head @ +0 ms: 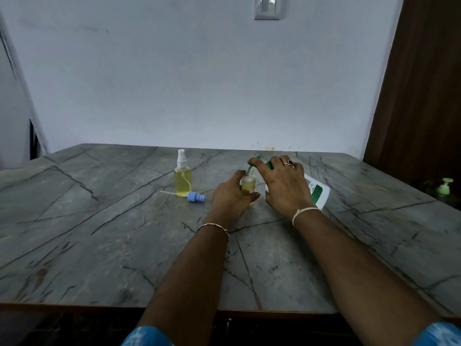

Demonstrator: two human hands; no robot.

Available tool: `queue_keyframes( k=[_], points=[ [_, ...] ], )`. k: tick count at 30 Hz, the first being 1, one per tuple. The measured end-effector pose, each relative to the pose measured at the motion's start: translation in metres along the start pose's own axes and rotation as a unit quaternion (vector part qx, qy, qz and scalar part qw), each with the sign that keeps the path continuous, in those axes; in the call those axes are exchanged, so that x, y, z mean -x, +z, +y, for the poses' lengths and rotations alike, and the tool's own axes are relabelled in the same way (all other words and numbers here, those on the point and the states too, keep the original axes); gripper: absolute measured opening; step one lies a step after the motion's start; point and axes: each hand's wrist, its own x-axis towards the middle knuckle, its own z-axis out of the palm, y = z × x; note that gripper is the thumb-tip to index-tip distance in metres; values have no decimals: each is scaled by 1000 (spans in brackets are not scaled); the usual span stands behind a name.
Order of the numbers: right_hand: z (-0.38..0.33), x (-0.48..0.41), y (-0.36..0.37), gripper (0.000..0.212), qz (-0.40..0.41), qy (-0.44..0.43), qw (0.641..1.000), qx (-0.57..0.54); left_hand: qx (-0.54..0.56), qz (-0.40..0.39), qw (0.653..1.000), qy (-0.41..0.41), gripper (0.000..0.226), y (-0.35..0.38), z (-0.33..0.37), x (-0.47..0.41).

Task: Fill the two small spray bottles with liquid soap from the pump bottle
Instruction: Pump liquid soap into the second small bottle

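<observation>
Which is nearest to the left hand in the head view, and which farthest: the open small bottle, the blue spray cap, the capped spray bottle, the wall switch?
1. Open small bottle: held in the left hand.
2. Blue spray cap: lying just left of it.
3. Capped spray bottle: standing behind the cap.
4. Wall switch: high on the wall.

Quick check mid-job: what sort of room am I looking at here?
Probably a home room, perhaps a kitchen or dining area. Signs: a grey stone-patterned table pushed against a plain painted wall, a wall switch plate above it, and a dark wooden door at right.
</observation>
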Motion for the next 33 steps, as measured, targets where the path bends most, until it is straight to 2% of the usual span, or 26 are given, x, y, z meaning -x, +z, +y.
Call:
queue_keyframes(
  k=[12,22,26,30,33],
  points=[
    [5,3,2,84,11,-17,1000,4,5,-1,1000,-10,71,-1,0,-2],
    [-1,-1,0,80,1,0,1000,-12,0,4,1000,-8,70,-1,1,0],
    [3,1,-2,84,-5,-11,1000,-22,5,2,1000,-12,70,-2,0,0],
    [4,3,-1,98,4,-16,1000,-18,0,5,1000,-11,69,-2,1,0],
    [4,1,-1,89,-8,-9,1000,-13,9,6,1000,-14,69,-2,2,0]
  ],
)
